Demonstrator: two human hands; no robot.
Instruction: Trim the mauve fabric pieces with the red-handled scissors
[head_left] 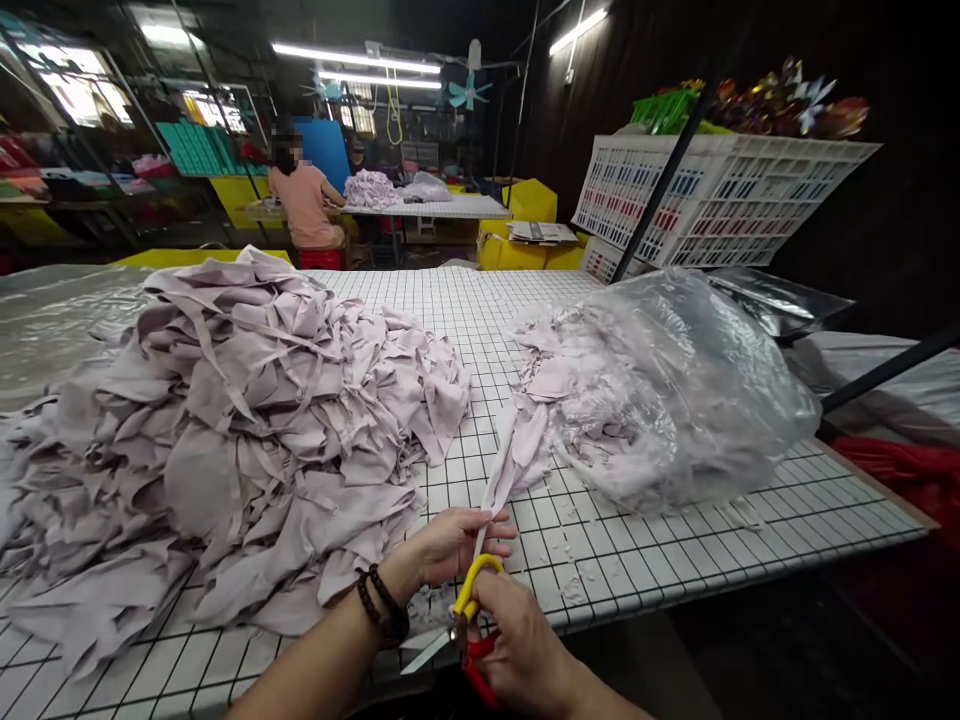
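Note:
My left hand [454, 545], with dark bead bracelets at its wrist, pinches a narrow strip of a pale pink-grey cloth piece [521, 445] that stretches away over the table. Just below it, my right hand [517, 620] grips scissors [459, 630] with one yellow and one red handle. Their blades point down and to the left, apart from each other. To the left of my hands lies a big heap of the same pale cloth pieces [262, 400]. On the right a clear plastic bag [675, 400] holds more of this cloth, some spilling from its mouth.
The white table [487, 300] has a black grid and small scraps [574, 585] near its front edge. A white crate [697, 190] stands at the back right. Farther off, a person [307, 200] sits at another table [450, 207]. A dark pole [667, 180] rises at the right.

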